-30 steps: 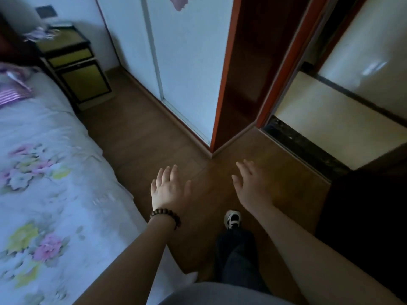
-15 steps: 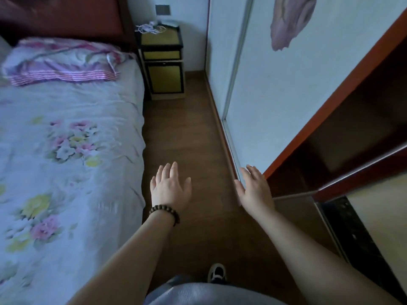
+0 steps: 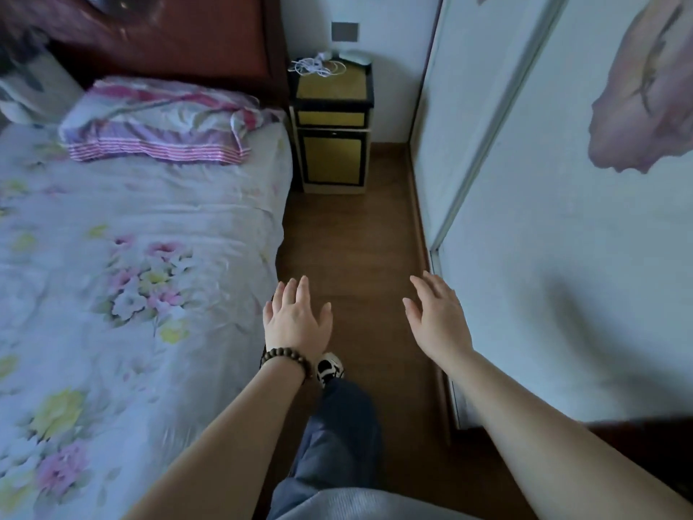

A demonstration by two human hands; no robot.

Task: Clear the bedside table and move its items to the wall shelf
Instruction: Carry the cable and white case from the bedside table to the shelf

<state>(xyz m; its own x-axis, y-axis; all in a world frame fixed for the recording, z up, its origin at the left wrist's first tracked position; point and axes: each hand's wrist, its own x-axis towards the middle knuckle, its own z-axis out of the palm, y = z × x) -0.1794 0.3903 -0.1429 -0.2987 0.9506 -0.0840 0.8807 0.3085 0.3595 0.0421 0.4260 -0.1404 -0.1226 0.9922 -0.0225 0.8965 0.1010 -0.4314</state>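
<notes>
The bedside table [image 3: 332,129], yellow with black trim, stands at the far end of the aisle beside the bed's headboard. A tangle of white cable [image 3: 317,66] lies on its top at the back left. A pale rounded object [image 3: 356,56] sits at its back right corner. My left hand [image 3: 296,320], with a bead bracelet on the wrist, hangs open over the floor, far short of the table. My right hand [image 3: 437,319] is open too, close to the wardrobe door. Both hands hold nothing. No wall shelf is in view.
A bed [image 3: 131,257] with a floral cover and a striped pillow [image 3: 165,120] fills the left side. White sliding wardrobe doors [image 3: 543,219] line the right. A narrow strip of wooden floor [image 3: 352,238] runs between them to the table. My shoe [image 3: 330,369] shows below my left hand.
The view has swung left and moved along the aisle, so the bedside table is now ahead and nearer. My hands keep the same open pose. The doorway has left the view.
</notes>
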